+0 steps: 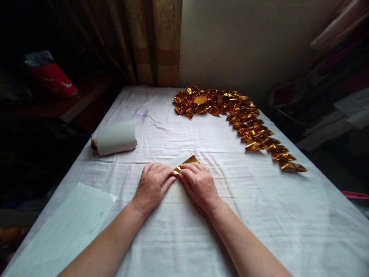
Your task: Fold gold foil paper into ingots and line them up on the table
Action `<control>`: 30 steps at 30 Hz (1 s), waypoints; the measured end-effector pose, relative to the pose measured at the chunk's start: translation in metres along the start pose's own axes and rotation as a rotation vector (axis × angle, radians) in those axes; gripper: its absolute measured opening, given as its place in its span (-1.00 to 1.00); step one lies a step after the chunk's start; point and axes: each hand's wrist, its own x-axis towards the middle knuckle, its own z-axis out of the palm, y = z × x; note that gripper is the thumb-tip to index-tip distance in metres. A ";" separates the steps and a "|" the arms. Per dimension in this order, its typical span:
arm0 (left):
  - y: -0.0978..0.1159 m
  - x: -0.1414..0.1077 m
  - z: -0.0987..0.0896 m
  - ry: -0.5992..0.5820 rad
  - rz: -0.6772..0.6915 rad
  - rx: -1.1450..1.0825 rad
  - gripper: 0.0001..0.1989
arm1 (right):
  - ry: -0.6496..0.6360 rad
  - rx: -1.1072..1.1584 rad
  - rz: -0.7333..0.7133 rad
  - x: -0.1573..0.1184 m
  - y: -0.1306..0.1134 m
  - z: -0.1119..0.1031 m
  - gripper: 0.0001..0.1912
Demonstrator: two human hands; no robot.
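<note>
Bare forearms come nearest the camera, one from each lower side, and lead inward to a left hand and a right hand that almost meet at the fingertips. Between and just beyond those fingertips lies the gold-and-white foil sheet, low against the white cloth. Its long axis runs aslant, from the left fingertips outward and to the right, past the right knuckles; a white band makes the far side, a gold band the near side. Both sets of fingers are drawn in narrow, holding the near edge of the sheet; how the pads sit underneath is hidden. Of the two, the right hand is nearer the sheet's far end, while the left fingers are at the opposite end.

Beyond the fingers and to their left rests a white roll; farther off to their right curves a string of folded gold pieces. Back toward the person, left of the left fingers, lies lined paper.
</note>
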 end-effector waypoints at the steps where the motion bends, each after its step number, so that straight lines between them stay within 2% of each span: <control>1: 0.000 0.000 0.001 0.011 -0.010 0.017 -0.95 | -0.001 -0.004 0.009 0.000 0.000 0.001 -0.80; 10: 0.001 0.001 0.004 0.035 -0.084 0.111 -0.92 | -0.063 0.031 0.059 0.003 -0.001 0.000 -0.88; 17: 0.004 0.001 0.003 0.014 -0.070 0.057 -0.89 | -0.027 0.112 0.154 0.001 -0.003 0.003 -0.87; 24: 0.004 0.001 0.002 0.005 -0.127 -0.011 -0.91 | -0.002 0.095 0.223 0.004 -0.001 0.007 -0.85; 30: 0.006 0.004 0.004 -0.003 -0.175 0.014 -0.90 | -0.027 0.018 0.245 0.004 -0.003 0.008 -0.90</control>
